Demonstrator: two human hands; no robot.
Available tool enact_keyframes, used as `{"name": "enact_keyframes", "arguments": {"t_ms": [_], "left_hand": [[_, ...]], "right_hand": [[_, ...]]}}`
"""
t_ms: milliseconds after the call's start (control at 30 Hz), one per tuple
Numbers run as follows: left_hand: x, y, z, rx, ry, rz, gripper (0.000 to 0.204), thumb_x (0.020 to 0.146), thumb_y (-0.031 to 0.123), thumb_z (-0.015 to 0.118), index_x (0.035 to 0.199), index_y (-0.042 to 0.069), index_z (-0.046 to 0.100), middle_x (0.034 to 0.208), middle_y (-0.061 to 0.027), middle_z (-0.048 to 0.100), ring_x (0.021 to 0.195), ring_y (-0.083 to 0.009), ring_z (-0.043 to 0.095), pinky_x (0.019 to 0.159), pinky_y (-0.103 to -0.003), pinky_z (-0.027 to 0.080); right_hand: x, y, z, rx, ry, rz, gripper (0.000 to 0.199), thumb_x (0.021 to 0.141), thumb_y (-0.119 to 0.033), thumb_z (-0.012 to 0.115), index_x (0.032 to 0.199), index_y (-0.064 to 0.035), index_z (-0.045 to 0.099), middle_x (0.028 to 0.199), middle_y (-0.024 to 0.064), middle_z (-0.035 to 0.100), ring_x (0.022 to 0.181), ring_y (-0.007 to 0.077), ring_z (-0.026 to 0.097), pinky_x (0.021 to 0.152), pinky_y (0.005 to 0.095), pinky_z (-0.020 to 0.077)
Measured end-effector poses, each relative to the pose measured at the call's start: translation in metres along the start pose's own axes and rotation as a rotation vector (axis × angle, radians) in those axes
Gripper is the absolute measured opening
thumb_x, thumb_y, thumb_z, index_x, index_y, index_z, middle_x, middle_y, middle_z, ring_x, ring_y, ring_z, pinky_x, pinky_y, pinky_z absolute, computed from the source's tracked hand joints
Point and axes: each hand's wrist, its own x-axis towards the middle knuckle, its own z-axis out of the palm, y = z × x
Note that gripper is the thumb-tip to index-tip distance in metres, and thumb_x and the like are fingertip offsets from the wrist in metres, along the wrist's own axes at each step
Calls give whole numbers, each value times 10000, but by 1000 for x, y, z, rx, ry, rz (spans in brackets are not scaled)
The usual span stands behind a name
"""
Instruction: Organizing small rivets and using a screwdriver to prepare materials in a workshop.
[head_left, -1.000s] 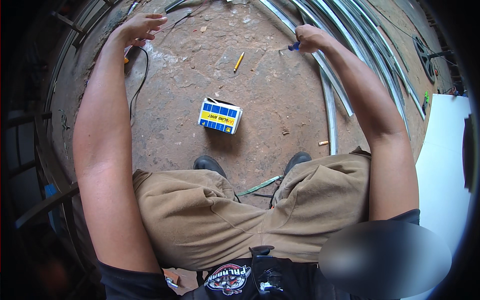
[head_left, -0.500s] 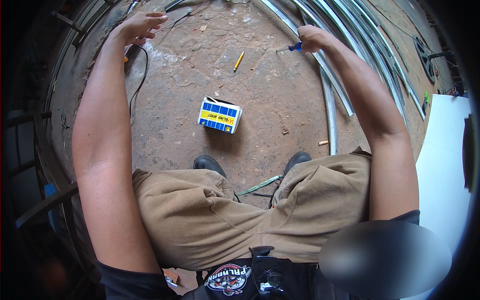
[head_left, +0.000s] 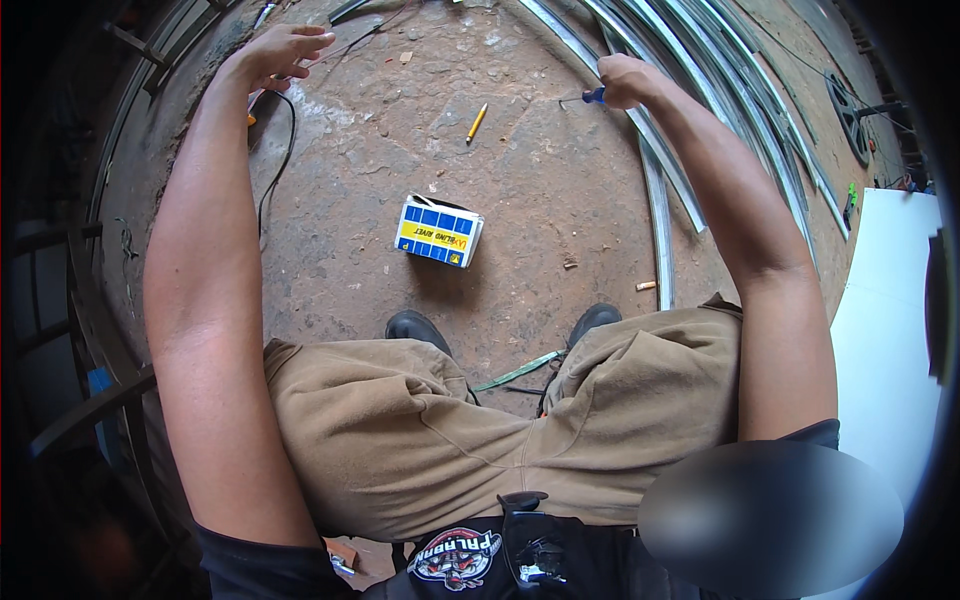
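My right hand [head_left: 626, 80] is closed in a fist around the blue handle of a screwdriver [head_left: 592, 96], beside the metal strips at the far right. Its thin metal shaft points left, over the bare floor. At the far left my left hand [head_left: 285, 55] is held out with its fingers apart and slightly curled, and I see nothing in it. Just below that hand a black cable [head_left: 292, 140] runs along the floor. Between my arms lie a yellow pencil [head_left: 477, 123] and a blue, white and yellow cardboard box [head_left: 438, 232] with a raised flap.
Several long silver metal channels [head_left: 661, 230] lie across the floor at the right. A white sheet [head_left: 885, 330] and a black wheel [head_left: 848, 120] are further right. Dark metal framing [head_left: 95, 410] stands at the left. A green strap [head_left: 520, 369] lies between my shoes [head_left: 418, 326].
My right hand has shifted very slightly right, and the screwdriver's shaft and tip have turned a little with it. My left hand and the box stay where they were.
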Motion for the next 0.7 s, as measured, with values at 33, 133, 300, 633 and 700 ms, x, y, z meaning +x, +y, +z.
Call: {"name": "enact_keyframes", "arguments": {"t_ms": [33,133,300,633,700], "left_hand": [[-1,-1,-1,-7,-7,-8,658,896,560,632,1450,246,466,1237,-12,601,977,-146,577,854,-378,451],[2,5,2,13,12,10,657,897,560,631,1450,247,465,1236,-9,601,981,-145,579,851,-371,456],[1,7,5,27,13,22,675,893,576,624,1458,248,453,1262,-16,596,992,-152,581,864,-384,459],[1,8,2,33,-2,19,688,895,577,620,1472,252,435,1354,-44,565,1088,-193,583,907,-405,458],[-3,4,-3,33,-18,3,693,895,579,619,1475,251,429,1377,-53,551,1113,-206,579,924,-413,455]], "right_hand": [[6,3,4,0,0,-2,228,840,-147,633,990,-2,726,1058,179,702,989,319,686,804,394,562],[30,34,17,150,235,-45,308,817,-244,719,907,49,693,898,239,683,896,363,675,744,429,521],[45,42,24,266,217,-91,279,805,-214,727,913,41,691,885,249,680,882,376,672,744,442,514],[44,40,24,253,290,-118,221,803,-153,687,907,42,685,924,225,691,903,375,679,728,439,542],[33,23,14,107,120,-33,258,812,-173,689,984,19,671,958,220,685,940,367,666,774,440,529]]}}
